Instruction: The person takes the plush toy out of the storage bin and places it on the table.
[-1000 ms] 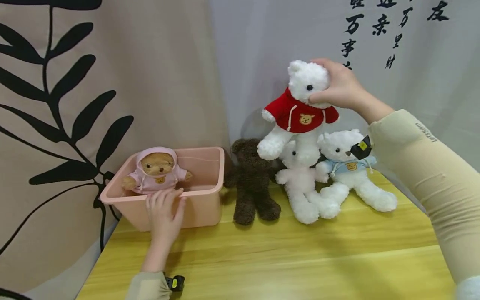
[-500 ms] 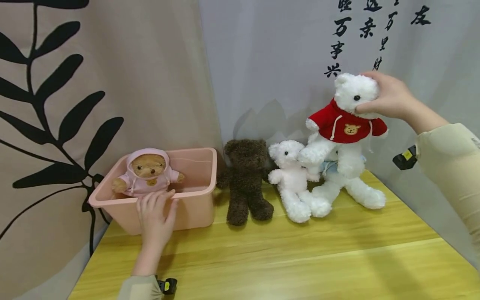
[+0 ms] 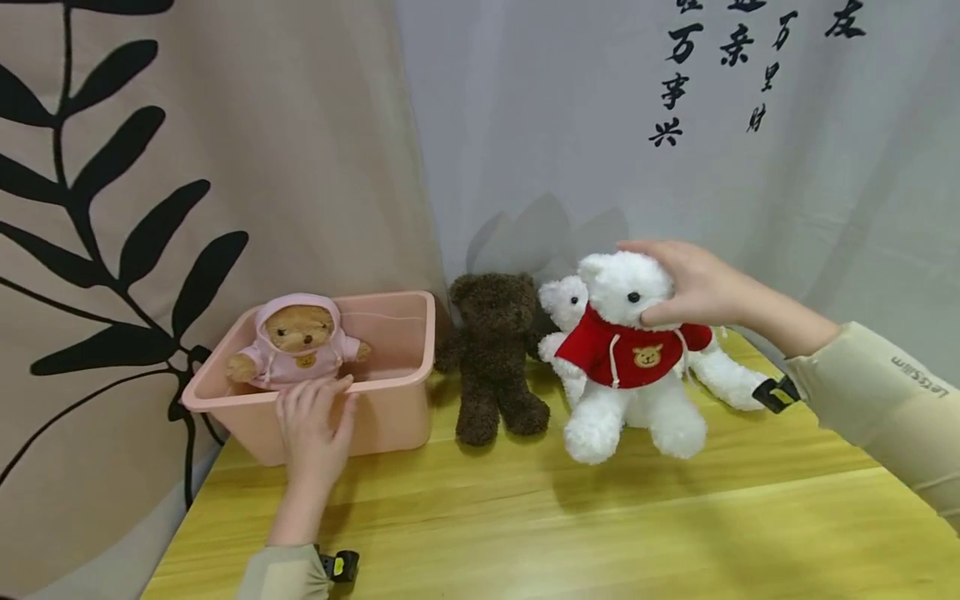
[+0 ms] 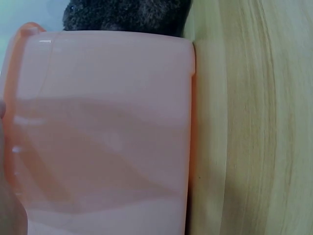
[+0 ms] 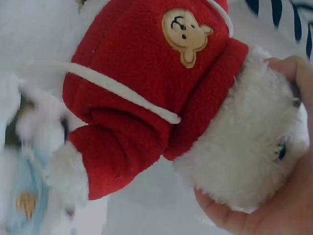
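Observation:
My right hand (image 3: 701, 283) grips the head of a white teddy bear in a red hoodie (image 3: 647, 358). The bear is held upright just in front of two other white bears, its legs low over the table. In the right wrist view the thumb and fingers wrap the bear's head (image 5: 239, 142) from both sides. My left hand (image 3: 315, 429) rests on the front rim of a pink plastic bin (image 3: 390, 421), fingers over the edge. Inside the bin sits a tan teddy bear in a pink hoodie (image 3: 307, 342). The left wrist view shows mostly the bin's front wall (image 4: 112, 132).
Beside the bin a dark brown teddy bear (image 3: 495, 358) leans at the back of the wooden table (image 3: 480, 525). A plain white bear (image 3: 562, 300) and one in light blue (image 5: 29, 181) are partly hidden behind the red-hooded bear. A curtain (image 3: 525, 125) hangs close behind.
The red-hooded bear first went right, then came down and back left, from above the other white bears to in front of them. The left hand has stayed on the bin's rim.

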Demonstrator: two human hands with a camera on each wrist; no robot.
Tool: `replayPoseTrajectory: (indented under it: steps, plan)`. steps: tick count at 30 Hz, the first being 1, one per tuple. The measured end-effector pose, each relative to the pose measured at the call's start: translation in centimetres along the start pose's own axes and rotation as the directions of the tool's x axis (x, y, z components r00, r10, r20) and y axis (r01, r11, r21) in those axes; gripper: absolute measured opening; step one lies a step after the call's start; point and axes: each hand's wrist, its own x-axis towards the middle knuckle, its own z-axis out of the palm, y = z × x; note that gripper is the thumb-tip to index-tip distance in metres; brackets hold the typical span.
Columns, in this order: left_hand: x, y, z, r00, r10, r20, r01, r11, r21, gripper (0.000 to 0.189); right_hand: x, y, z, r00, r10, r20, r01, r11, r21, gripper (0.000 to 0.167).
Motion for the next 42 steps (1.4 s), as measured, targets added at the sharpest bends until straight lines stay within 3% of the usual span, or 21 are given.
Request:
replayPoseTrajectory:
  steps: [4, 12, 18, 24, 30, 42]
  plan:
    - [-0.1, 0.0, -0.1, 0.999, -0.003, 0.035, 0.002, 1.000, 0.023, 0.027, 0.3, -2.1, 3.2, 0.998, -0.013, 0.054, 0.012, 1.000, 0.028, 0.089]
    - [0.0, -0.1, -0.3, 0.999, 0.006, 0.038, -0.008, 0.999, 0.031, 0.027, 0.7, -4.6, 8.7, 0.981, -0.090, 0.171, 0.078, 0.994, 0.074, 0.087]
    - [0.0, 0.0, 0.1, 0.999, 0.009, 0.041, -0.010, 1.000, 0.025, 0.026, 1.3, -4.3, 11.4, 0.989, -0.072, 0.127, 0.066, 0.997, 0.050, 0.083]
    - [-0.1, 0.0, 0.1, 1.000, 0.008, 0.027, -0.008, 1.000, 0.025, 0.026, 2.2, -3.3, 12.0, 0.999, -0.006, 0.049, 0.003, 0.997, 0.071, 0.081]
    - [0.1, -0.1, -0.1, 1.000, 0.013, 0.014, -0.013, 1.000, 0.026, 0.028, 2.5, -2.4, 12.5, 0.995, 0.046, 0.086, -0.054, 0.995, 0.083, 0.088]
    - [0.0, 0.0, -0.3, 0.999, 0.011, 0.033, -0.012, 0.999, 0.032, 0.026, 2.8, -2.6, 12.2, 0.994, 0.016, 0.112, -0.021, 0.999, 0.044, 0.100]
